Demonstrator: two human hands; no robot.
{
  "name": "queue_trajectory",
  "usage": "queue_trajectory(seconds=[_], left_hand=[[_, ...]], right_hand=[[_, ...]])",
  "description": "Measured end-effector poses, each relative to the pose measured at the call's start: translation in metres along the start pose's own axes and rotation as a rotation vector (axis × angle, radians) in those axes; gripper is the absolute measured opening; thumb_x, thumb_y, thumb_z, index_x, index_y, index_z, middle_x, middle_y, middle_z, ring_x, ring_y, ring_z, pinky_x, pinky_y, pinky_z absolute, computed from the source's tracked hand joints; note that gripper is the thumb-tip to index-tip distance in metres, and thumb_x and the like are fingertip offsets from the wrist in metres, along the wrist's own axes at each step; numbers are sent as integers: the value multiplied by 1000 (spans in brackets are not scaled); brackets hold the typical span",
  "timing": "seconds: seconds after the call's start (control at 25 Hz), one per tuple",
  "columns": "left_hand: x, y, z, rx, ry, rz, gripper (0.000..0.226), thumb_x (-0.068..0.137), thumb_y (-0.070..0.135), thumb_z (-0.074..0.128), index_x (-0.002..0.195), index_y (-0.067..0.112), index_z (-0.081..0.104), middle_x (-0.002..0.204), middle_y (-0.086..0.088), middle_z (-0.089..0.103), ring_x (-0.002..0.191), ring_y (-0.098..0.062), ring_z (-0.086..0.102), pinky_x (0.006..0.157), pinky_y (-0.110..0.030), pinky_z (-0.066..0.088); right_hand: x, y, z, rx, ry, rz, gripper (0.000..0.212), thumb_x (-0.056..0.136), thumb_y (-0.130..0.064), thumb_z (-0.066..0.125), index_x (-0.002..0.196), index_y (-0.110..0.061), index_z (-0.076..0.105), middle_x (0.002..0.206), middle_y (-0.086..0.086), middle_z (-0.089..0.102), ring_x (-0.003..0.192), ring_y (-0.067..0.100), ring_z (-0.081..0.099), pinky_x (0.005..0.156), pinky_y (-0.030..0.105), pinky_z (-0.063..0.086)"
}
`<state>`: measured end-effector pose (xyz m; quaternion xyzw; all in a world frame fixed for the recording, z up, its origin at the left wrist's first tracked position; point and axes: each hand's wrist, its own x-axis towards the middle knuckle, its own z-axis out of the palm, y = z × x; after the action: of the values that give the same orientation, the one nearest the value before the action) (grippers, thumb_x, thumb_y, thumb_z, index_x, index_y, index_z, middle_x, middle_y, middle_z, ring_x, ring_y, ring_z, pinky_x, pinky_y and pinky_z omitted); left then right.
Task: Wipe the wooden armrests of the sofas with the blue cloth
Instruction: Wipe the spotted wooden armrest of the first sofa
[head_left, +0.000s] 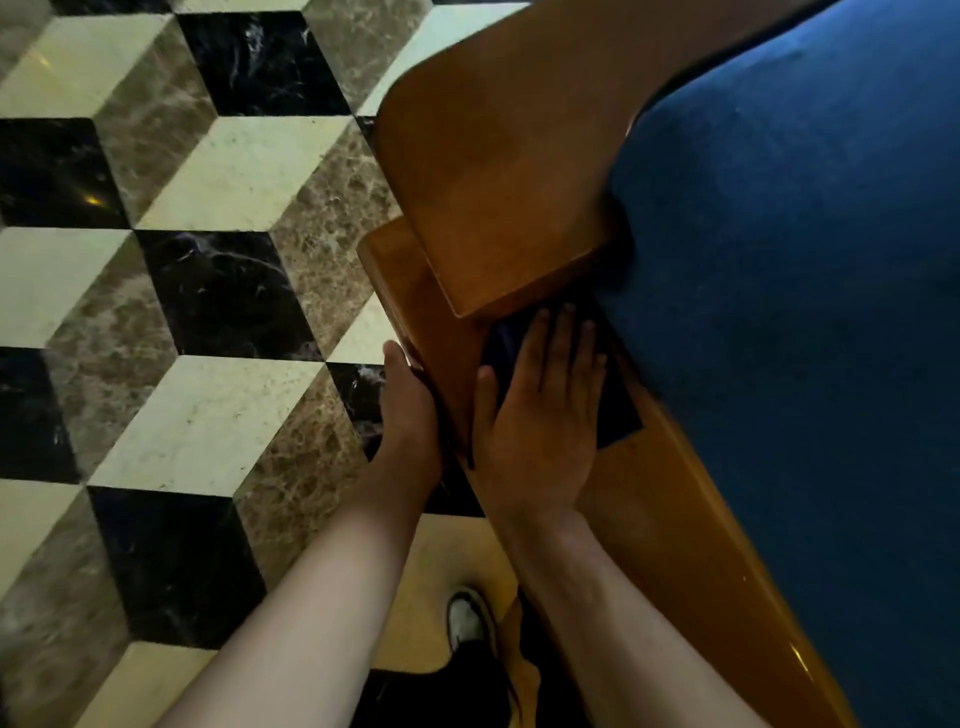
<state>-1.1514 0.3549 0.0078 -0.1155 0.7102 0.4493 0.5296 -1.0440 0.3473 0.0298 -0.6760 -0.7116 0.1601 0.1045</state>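
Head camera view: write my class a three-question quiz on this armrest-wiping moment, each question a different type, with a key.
1. True or false: the right hand lies flat on the blue cloth.
2. Where is the left hand? A) on the blue cushion B) at the wooden armrest's floor-side edge C) lifting the cloth
3. Fill in: the floor shows a ____ pattern of cream, brown and black tiles.

Key: 1 true; 2 B; 3 cube
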Motion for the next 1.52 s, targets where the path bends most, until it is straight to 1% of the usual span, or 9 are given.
queue_trajectory(seconds=[0.16,0.32,0.4,0.64,0.72,1.0,1.16,1.32,1.52], left_hand=[[11,11,-16,-31,-3,-17,77,92,77,30,118,15,69,107,-11,79,101,-33,73,94,-50,57],[12,23,-30,22,-127,-45,67,98,70,28,94,14,65,72,-6,77,84,-31,71,76,-43,57],[14,36,-39,41,-234,-89,73,98,71,26,102,11,66,80,-11,78,86,-32,73,77,-45,60],[15,68,-43,195,-355,-187,85,97,73,22,115,7,72,95,-13,82,89,-27,78,74,-34,61],[15,77,-41,191,-352,-174,80,98,71,22,125,13,71,115,-13,78,104,-29,74,93,-41,59],[44,115,-35,10,-231,-28,64,100,62,31,118,12,67,117,-15,73,103,-31,71,85,-42,58],[17,76,-43,63,-317,-88,67,101,64,26,119,17,70,106,-14,80,104,-31,71,88,-43,57],[-31,-12,-56,168,-387,-287,73,99,70,25,130,16,62,120,-16,72,109,-34,67,87,-47,54],[-61,-78,-67,190,-391,-346,70,100,69,27,111,15,70,97,-13,79,89,-31,73,76,-40,55]], right_hand=[[-34,55,-14,-99,-144,-484,57,106,-51,39,160,-35,30,173,9,13,160,30,8,128,51,16],[-24,36,-7,-212,-34,4,67,100,-70,30,161,-43,22,173,13,7,159,37,6,128,53,9],[-25,-7,12,-231,23,100,68,102,-67,30,162,-35,25,172,18,10,158,43,9,127,58,10],[-37,-11,23,-418,-143,-486,74,98,-40,61,162,-39,24,173,15,6,158,41,9,127,57,18],[5,-34,30,-419,-157,-548,75,95,-41,63,161,-38,28,173,14,7,158,42,7,127,56,14],[102,-125,58,-237,7,-310,64,104,-35,47,163,-28,25,167,10,31,156,37,21,126,46,15],[26,-62,39,-273,-48,-363,80,96,-39,54,165,-25,16,173,8,15,159,33,12,128,47,13],[-98,30,3,-331,-101,-50,97,91,-58,61,165,-29,7,174,5,3,160,31,-1,129,51,13],[-81,24,3,-302,-133,-90,78,95,-61,43,163,-38,11,174,6,1,159,39,-3,127,57,10]])
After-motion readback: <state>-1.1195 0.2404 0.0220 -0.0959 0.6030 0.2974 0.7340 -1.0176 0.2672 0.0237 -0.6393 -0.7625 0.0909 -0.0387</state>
